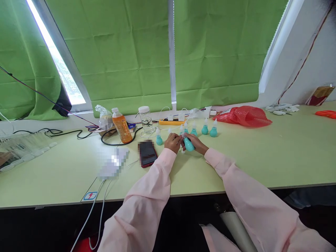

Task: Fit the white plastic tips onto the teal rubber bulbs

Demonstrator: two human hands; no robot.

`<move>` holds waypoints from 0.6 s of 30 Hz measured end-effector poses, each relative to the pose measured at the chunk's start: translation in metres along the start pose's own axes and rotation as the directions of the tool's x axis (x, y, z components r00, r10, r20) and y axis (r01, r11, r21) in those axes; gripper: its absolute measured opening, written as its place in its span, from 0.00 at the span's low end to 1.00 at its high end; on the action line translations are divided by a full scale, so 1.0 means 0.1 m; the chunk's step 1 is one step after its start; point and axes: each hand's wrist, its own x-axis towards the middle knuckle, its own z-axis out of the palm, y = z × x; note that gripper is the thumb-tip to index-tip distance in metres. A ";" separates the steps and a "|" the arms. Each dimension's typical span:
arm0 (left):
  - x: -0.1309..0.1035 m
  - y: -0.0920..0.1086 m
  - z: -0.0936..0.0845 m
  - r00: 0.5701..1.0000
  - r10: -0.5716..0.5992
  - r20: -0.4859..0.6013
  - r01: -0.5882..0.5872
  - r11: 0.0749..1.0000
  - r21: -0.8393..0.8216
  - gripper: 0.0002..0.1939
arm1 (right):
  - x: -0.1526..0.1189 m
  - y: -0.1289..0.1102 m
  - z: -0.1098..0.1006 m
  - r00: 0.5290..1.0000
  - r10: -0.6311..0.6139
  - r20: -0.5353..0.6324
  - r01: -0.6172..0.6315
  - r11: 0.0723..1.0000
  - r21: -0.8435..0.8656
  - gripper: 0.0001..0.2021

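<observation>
Two hands at one bulb, above the near-middle of the table (252, 157); right hand (194, 141) closed around the teal bulb (189, 144), from its right side; bulb tilted, rounded end toward the near edge, narrow end toward the other hand; left hand (173, 142) with fingers curled and drawn together, pinching at the clear tip (184, 134); exact contact points too small to tell.

Just below the grip, on the tabletop, one small white piece (183, 152); just left of the grip, one upright teal squeezer (159, 139) with clear nozzle; directly beyond the grip, several more of the same kind, partly hidden by the hands; beyond and to the right, two upright squeezers, close together, the nearer (213, 131) slightly farther right.

Farther left of the grip, a dark phone (148, 154) lying flat, red along its edge; beyond it, a lidded clear jar (146, 120) and an orange drink bottle (122, 126), the latter leaning, beside a black cable (111, 144); straight beyond the squeezers, a power strip (172, 122), orange and white, with plugs; well right of the grip, toward the wall, a crumpled red bag (244, 116).
</observation>
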 end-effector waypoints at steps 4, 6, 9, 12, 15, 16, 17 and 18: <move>0.00 -0.02 0.01 0.996 0.080 -0.034 -0.079 0.997 0.026 0.12 | -0.01 -0.02 0.02 0.999 -0.002 -0.040 0.002 1.000 -0.006 0.14; 0.02 -0.03 0.01 0.993 0.110 -0.047 -0.109 0.994 0.032 0.12 | -0.02 -0.03 0.02 0.999 -0.001 -0.054 0.000 1.000 -0.014 0.14; 0.04 -0.05 0.00 0.988 0.143 -0.055 -0.140 0.989 0.043 0.11 | -0.02 -0.04 0.01 0.998 0.006 -0.055 -0.008 0.999 -0.031 0.13; 0.04 -0.06 -0.01 0.985 0.166 -0.041 -0.163 0.985 0.065 0.10 | -0.02 -0.03 -0.01 0.999 0.016 -0.046 -0.018 0.998 -0.054 0.13; 0.04 -0.05 -0.02 0.982 0.186 -0.008 -0.185 0.978 0.098 0.10 | -0.01 -0.01 -0.02 0.999 0.016 -0.049 -0.019 0.997 -0.074 0.14; 0.03 -0.04 -0.02 0.982 0.190 0.004 -0.190 0.976 0.111 0.10 | -0.01 -0.01 -0.02 0.999 0.013 -0.051 -0.017 0.997 -0.080 0.14; 0.03 -0.03 -0.03 0.981 0.193 0.017 -0.194 0.973 0.123 0.10 | -0.01 0.00 -0.02 0.999 0.011 -0.052 -0.015 0.996 -0.087 0.14; 0.03 -0.02 -0.03 0.981 0.194 0.029 -0.196 0.971 0.136 0.10 | -0.01 0.01 -0.02 0.999 0.009 -0.052 -0.013 0.996 -0.094 0.14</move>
